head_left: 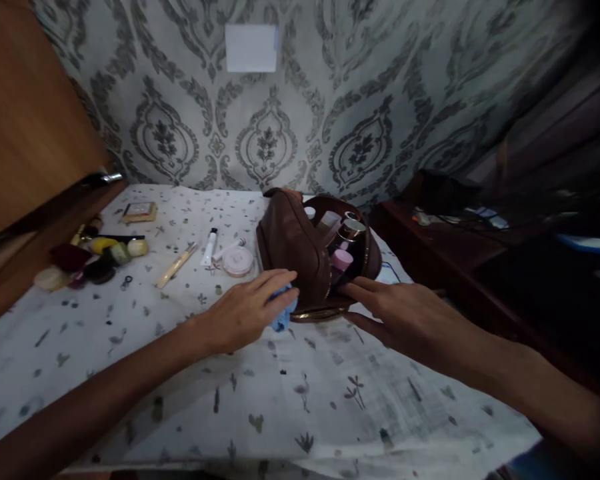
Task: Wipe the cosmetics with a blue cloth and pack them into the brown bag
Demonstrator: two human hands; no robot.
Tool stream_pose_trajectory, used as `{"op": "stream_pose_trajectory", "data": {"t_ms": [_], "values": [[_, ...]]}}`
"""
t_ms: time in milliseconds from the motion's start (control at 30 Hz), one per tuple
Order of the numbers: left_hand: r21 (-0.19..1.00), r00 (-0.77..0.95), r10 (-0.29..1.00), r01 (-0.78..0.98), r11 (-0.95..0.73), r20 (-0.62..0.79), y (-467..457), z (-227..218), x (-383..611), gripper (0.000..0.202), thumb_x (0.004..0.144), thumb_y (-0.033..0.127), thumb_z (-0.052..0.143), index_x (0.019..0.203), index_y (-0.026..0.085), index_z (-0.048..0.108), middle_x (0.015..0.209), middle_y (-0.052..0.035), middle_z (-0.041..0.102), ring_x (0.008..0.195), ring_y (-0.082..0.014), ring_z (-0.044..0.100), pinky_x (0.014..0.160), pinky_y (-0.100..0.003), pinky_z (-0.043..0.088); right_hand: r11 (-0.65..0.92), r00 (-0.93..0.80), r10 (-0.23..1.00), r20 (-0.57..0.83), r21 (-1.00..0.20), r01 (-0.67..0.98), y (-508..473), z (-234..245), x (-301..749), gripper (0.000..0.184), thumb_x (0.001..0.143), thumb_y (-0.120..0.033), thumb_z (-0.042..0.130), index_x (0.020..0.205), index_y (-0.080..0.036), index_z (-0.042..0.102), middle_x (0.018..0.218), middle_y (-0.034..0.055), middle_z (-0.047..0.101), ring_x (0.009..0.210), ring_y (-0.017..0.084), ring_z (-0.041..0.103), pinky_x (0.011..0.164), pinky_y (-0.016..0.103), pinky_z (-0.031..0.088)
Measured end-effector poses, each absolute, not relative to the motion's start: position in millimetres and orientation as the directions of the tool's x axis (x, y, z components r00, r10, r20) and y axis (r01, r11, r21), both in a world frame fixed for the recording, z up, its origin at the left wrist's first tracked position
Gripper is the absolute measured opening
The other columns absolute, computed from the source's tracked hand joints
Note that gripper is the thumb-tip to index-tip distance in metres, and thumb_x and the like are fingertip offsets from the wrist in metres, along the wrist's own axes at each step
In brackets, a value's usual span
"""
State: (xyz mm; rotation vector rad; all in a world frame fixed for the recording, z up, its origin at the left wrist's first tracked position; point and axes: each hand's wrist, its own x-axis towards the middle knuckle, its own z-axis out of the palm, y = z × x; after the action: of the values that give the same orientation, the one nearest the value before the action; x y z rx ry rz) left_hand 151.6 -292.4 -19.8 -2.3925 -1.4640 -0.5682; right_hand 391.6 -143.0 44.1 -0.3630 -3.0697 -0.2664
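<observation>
Brown bag [293, 247] sits right of centre on the white printed tablecloth [330, 413], its zipped mouth gaping, and I have it in the head view with both hands at its near side. Closest to me, the bare forearms reach in from the lower corners. My left hand [240, 319] holds a fuzzy blue bundle [283, 319] between thumb and fingers, just beside the bag's near corner. My right hand [405, 312] has its fingers at the opening and its thumb apart, lower down; I cannot tell from here whether it pinches the rim or holds anything. Inside the bag I make out a pink cap [341, 260], a gold-ringed bottle top [353, 230] and, farther back, a white cap [309, 213].

Left of the bag lie a slim beige item [175, 265], a round compact [237, 261] and a white tube with a black end [209, 247]. Well to the left I see a huddle of small items, among them a yellow one [103, 245]. Beyond these rests a flat palette [139, 212]. Farthest off stands the patterned wall [267, 143], bearing a white plate [251, 48].
</observation>
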Motion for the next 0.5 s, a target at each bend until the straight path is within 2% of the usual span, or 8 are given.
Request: {"op": "stream_pose_trajectory", "data": {"t_ms": [100,200,267,367,500], "values": [[0.025,0.262,0.860,0.953,-0.303,0.437,-306.6,-31.3,123.8,0.060,0.078,-0.007,0.041,0.135,0.012,0.045,0.141,-0.0209,0.049,0.134,-0.0283,0.047,0.089,-0.039,0.059,0.971,-0.954,0.193,0.231,0.095,0.219,-164.8,51.1,387.7,0.018,0.096,-0.025,0.050,0.103,-0.019,0.065,0.084,0.0044,0.074,0.055,0.016,0.065,0.047,0.028,0.038],[0.102,0.012,0.922,0.993,-0.055,0.386,-318.6,-37.7,93.2,0.059,0.077,-0.001,0.049,0.134,0.015,0.048,0.140,-0.0181,0.049,0.131,-0.0293,0.049,0.096,-0.044,0.055,0.989,-0.923,0.141,0.358,-0.010,0.148,-189.7,49.8,376.4,0.024,0.100,-0.026,0.044,0.103,-0.018,0.067,0.083,0.0059,0.075,0.061,0.016,0.068,0.053,0.026,0.044],[0.155,-0.177,0.919,0.979,0.130,0.352,-326.6,-37.6,74.5,0.052,0.081,0.003,0.050,0.131,0.017,0.051,0.139,-0.0162,0.049,0.128,-0.0279,0.050,0.099,-0.042,0.052,0.991,-0.928,0.120,0.352,-0.105,0.088,-205.5,44.0,364.4,0.026,0.101,-0.026,0.044,0.102,-0.018,0.068,0.082,0.0063,0.075,0.064,0.016,0.069,0.057,0.025,0.045],[0.183,-0.418,0.856,0.907,0.378,0.304,-340.0,-34.6,51.4,0.042,0.088,0.011,0.047,0.129,0.019,0.053,0.134,-0.0129,0.051,0.125,-0.0260,0.050,0.097,-0.038,0.050,0.967,-0.958,0.115,0.264,-0.251,0.047,-225.7,30.2,340.3,0.025,0.099,-0.026,0.047,0.095,-0.018,0.070,0.077,0.0056,0.074,0.064,0.015,0.068,0.058,0.023,0.044],[0.149,-0.591,0.785,0.807,0.572,0.186,-355.1,-36.4,32.3,0.031,0.094,0.025,0.046,0.121,0.017,0.058,0.126,-0.0140,0.053,0.122,-0.0295,0.049,0.090,-0.038,0.049,0.877,-0.959,0.195,0.204,-0.474,0.077,-243.0,4.3,295.7,0.019,0.092,-0.025,0.056,0.100,-0.017,0.072,0.077,0.0048,0.075,0.065,0.015,0.067,0.063,0.024,0.045]]}}
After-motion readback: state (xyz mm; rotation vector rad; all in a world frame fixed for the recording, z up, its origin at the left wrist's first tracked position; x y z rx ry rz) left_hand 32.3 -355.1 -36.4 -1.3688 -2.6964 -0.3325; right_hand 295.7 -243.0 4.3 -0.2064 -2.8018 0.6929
